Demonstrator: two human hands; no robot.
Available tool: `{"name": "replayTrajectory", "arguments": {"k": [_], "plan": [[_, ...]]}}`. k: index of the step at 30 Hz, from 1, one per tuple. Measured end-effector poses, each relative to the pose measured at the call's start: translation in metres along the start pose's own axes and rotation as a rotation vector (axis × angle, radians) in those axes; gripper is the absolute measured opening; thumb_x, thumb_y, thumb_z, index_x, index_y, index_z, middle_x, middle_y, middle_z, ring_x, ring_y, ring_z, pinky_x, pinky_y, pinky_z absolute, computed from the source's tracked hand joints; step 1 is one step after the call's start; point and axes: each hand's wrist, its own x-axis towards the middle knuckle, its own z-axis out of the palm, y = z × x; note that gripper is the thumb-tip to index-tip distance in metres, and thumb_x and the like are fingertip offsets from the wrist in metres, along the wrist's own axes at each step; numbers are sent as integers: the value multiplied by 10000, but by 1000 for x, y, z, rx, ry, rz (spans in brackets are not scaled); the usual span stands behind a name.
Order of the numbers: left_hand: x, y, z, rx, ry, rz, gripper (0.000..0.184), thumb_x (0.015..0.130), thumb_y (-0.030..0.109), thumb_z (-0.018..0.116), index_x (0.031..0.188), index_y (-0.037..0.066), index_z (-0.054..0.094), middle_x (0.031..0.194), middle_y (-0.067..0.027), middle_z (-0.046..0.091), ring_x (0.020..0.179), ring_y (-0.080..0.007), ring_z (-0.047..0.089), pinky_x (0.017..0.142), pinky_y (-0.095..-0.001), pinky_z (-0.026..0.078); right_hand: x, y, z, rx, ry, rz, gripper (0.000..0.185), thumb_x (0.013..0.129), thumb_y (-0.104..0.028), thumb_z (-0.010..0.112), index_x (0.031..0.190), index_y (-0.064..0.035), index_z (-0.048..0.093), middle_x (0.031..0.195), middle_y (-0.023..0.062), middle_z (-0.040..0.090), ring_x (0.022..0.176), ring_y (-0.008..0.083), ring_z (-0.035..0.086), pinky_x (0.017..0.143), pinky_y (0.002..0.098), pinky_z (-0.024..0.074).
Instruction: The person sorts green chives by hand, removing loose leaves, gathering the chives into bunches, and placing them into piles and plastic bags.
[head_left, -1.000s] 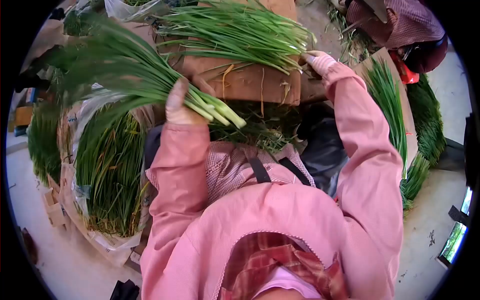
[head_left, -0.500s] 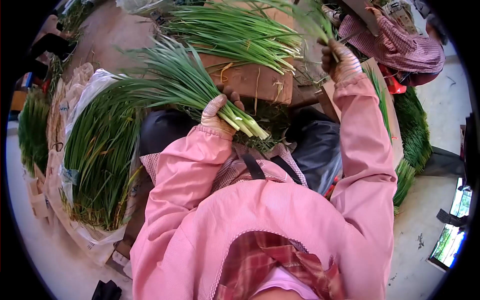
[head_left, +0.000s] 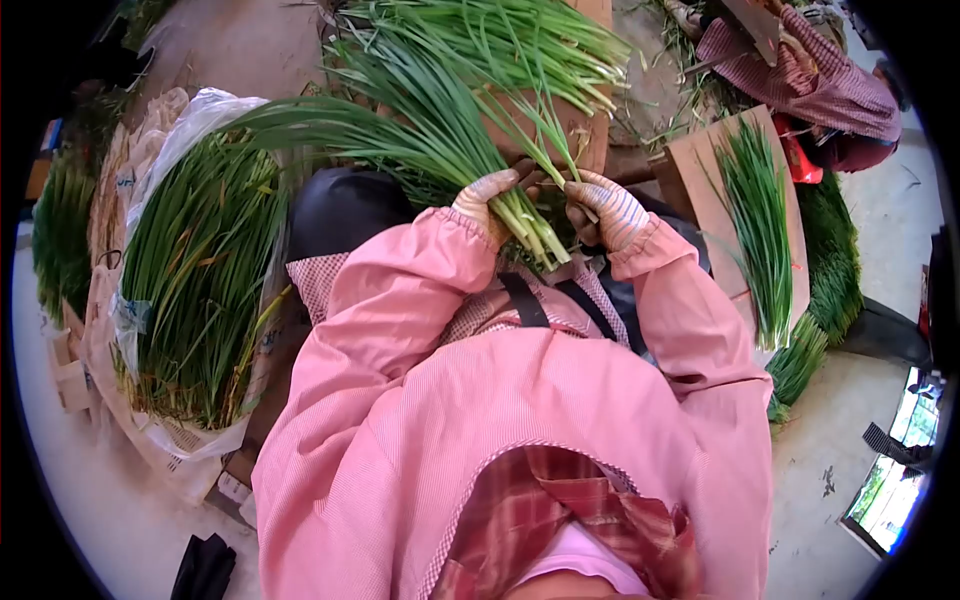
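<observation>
Hands [head_left: 486, 196] [head_left: 606, 210] on stalks [head_left: 468, 145], greens [head_left: 205, 285] in bag [head_left: 212, 102]

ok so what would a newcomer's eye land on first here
Probably the pink top, filling the lower middle. Just above it, the left hand grips a thick green bunch, while the right hand holds a few thin stalks. At the left, a big pile of greens sits in pale plastic.
</observation>
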Motion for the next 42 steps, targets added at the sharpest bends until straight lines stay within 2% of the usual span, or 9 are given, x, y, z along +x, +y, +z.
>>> {"name": "replayTrajectory", "arguments": {"k": [6, 13, 21, 23, 25, 27, 30, 35, 42], "plan": [[10, -6, -23, 38, -103, -192, 419, 710, 128, 610, 1074, -43, 493, 1036, -204, 552, 955, -360, 530, 846, -496, 425, -10, 18, 3, -362, -42, 122, 188, 837, -273, 523, 849, -92, 574, 544, -27, 478, 413, 69, 403, 372, 190, 286], [8, -2, 5, 55, -154, -110, 591, 718, 219, 614, 1225, 38, 372, 1203, -220, 438, 1104, -372, 440, 934, -545, 337, 2, 27, 5, -25, -108, 301, 119, 807, -192, 547, 832, -94, 609, 726, 7, 603, 577, 77, 550, 479, 161, 425], [43, 24, 19, 38, -147, 325, 351, 677, 51, 651, 1003, 91, 530, 682, -69, 563, 635, -282, 562, 537, -446, 490, -47, 24, -18, -533, -9, 107, 170, 869, -193, 436, 834, -77, 556, 721, 18, 519, 612, 87, 480, 490, 215, 378], [34, 33, 38, 16, -92, 291, 312, 680, 61, 666, 963, 128, 551, 686, -72, 558, 694, -278, 575, 670, -482, 511, -24, 66, -67, -392, -44, -370, 178, 885, -206, 427, 891, -77, 550, 754, 31, 527, 675, 108, 504, 583, 217, 415], [43, 28, 32, 15, -98, 310, 278, 682, 58, 670, 931, 109, 558, 700, -75, 558, 718, -268, 580, 678, -472, 509, -4, 70, -62, 343, 130, -440, 232, 884, -265, 466, 1006, -71, 501, 896, 74, 544, 833, 173, 541, 743, 278, 439], [44, 19, 28, -1, 13, 198, 273, 685, 59, 666, 935, 107, 566, 724, -78, 566, 719, -268, 581, 675, -474, 508, 10, 49, -20, 433, 473, -643, 235, 881, -272, 476, 1008, -76, 503, 932, 63, 538, 856, 180, 532, 750, 284, 444], [48, -5, -2, 66, 57, 86, 223, 693, 76, 648, 904, 48, 583, 788, -83, 598, 744, -242, 586, 722, -405, 498, 31, 38, 56, 600, 328, -533, 272, 851, -254, 537, 1043, -72, 474, 940, 32, 502, 861, 120, 475, 778, 244, 412], [32, 32, 4, 23, -169, -63, 205, 741, 43, 584, 936, -16, 571, 829, -82, 604, 737, -221, 582, 755, -368, 480, 51, 30, 40, 96, -7, -840, 235, 866, -131, 474, 1080, -36, 459, 976, 31, 501, 873, 79, 434, 765, 220, 382], [13, 65, 35, 455, 148, 604, 618, 685, -35, 655, 1209, 153, 388, 796, -66, 577, 614, -181, 564, 559, -355, 505, 100, -27, -59, -1013, 489, -797, 188, 795, -130, 559, 963, -47, 571, 809, 115, 583, 751, 213, 552, 692, 286, 439]]}}
